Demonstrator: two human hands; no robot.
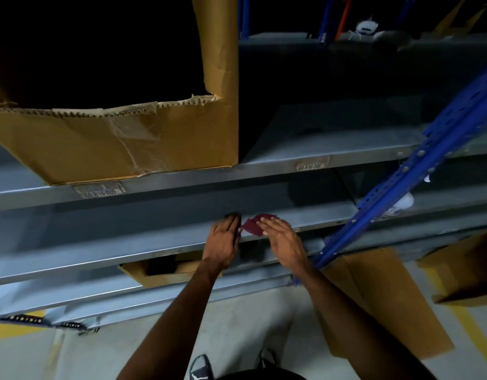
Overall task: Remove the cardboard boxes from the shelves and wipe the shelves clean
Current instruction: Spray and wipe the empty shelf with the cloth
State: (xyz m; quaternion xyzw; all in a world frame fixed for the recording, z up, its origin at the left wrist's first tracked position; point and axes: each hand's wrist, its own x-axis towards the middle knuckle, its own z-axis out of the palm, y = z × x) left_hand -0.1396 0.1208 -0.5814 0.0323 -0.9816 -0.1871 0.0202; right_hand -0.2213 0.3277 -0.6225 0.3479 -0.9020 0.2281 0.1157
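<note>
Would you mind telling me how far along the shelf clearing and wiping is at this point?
Done: the middle shelf shows no boxes where visible. In hand: both the left hand and right hand rest at a maroon cloth on that shelf. Left: the torn cardboard box remains on the upper shelf, and another open box sits below.

Bare forearms, no sleeves; black shoe (199,366) with white logo.
</note>
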